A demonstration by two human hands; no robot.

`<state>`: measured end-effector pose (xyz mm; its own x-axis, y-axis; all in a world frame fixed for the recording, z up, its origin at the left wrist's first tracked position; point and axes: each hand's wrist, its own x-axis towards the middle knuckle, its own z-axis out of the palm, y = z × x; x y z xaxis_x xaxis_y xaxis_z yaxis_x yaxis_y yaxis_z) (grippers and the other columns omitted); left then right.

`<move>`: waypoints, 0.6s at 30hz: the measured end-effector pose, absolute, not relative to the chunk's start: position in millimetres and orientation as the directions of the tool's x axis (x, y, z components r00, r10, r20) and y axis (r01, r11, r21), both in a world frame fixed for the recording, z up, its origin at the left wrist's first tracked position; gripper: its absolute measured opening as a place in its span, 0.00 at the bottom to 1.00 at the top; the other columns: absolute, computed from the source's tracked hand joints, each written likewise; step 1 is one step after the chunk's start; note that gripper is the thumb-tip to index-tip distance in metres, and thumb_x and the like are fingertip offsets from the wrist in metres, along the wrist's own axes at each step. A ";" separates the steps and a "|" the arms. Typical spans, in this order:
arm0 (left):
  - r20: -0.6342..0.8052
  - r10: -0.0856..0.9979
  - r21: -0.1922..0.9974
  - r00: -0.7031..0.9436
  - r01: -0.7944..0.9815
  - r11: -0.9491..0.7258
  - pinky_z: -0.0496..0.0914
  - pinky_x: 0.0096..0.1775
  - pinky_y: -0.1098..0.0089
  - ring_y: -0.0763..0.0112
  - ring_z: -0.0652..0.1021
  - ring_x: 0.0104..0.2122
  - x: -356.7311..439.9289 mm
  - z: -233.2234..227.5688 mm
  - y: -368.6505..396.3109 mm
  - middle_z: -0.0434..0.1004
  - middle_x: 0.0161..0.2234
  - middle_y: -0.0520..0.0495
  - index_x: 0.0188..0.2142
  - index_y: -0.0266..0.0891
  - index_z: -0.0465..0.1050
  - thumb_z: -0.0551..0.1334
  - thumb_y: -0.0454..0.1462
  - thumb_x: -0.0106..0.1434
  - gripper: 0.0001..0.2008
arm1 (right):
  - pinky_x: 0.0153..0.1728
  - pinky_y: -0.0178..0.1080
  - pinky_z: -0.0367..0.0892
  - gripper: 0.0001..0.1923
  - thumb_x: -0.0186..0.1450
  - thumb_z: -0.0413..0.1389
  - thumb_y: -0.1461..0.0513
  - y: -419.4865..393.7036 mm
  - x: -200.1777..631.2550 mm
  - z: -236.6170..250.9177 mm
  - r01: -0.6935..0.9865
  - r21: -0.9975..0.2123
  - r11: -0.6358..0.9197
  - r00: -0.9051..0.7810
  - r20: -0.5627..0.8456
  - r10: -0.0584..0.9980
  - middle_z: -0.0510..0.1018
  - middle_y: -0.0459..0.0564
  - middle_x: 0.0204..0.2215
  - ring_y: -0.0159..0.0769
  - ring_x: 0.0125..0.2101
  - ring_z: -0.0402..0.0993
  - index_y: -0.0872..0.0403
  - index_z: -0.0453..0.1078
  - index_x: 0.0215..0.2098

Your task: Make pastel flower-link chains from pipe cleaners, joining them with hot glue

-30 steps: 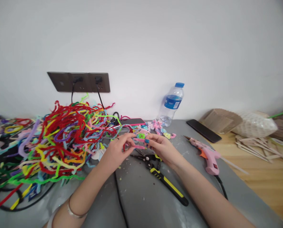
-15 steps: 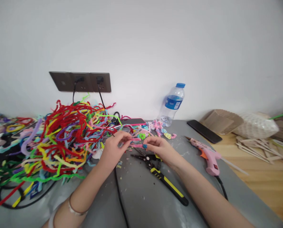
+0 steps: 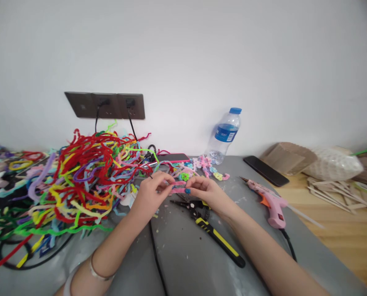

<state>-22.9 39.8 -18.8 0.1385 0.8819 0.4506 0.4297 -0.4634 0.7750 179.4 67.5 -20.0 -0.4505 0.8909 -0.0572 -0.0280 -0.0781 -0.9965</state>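
Note:
Between my two hands a pink pipe cleaner (image 3: 179, 190) is bent into a narrow loop above the grey table. My left hand (image 3: 154, 190) pinches its left end, thumb against fingers. My right hand (image 3: 205, 192), with blue nails, is closed on the right end. Just below lie wire pliers (image 3: 215, 236) with black and yellow handles, their jaws pointing left and partly under my right hand. Small pipe-cleaner flowers (image 3: 201, 163) in pink, blue and yellow lie behind my hands, with a green flower (image 3: 184, 176) close to my fingers.
A large tangle of pipe cleaners (image 3: 87, 181) covers the left. At the back stands a water bottle (image 3: 226, 135) near a red-edged phone (image 3: 172, 158). To the right are a black phone (image 3: 265, 170), a pink glue gun (image 3: 275, 209) and wooden sticks (image 3: 337, 195). A black cable (image 3: 156, 259) crosses in front.
My left hand has shifted slightly right, closer to my right hand, and the visible stretch of pink pipe cleaner is shorter. Both hands keep their pinch.

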 end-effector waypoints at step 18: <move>0.032 0.915 0.865 0.403 0.448 -0.227 0.65 0.32 0.74 0.71 0.74 0.31 -33.3 -0.4 35.4 0.77 0.34 0.50 0.43 0.39 0.76 0.63 0.40 0.62 0.11 | 0.30 0.35 0.61 0.15 0.56 0.67 0.53 65.5 179.6 -20.1 -0.034 -0.999 -0.037 -0.509 -0.014 0.861 0.76 0.45 0.27 0.30 0.27 0.68 0.55 0.74 0.33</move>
<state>-33.3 35.4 -0.4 0.4027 0.9148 0.0317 0.4478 -0.2271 0.8648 179.6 65.5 -20.1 -0.5087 0.8608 -0.0142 -0.0345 -0.0369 -0.9987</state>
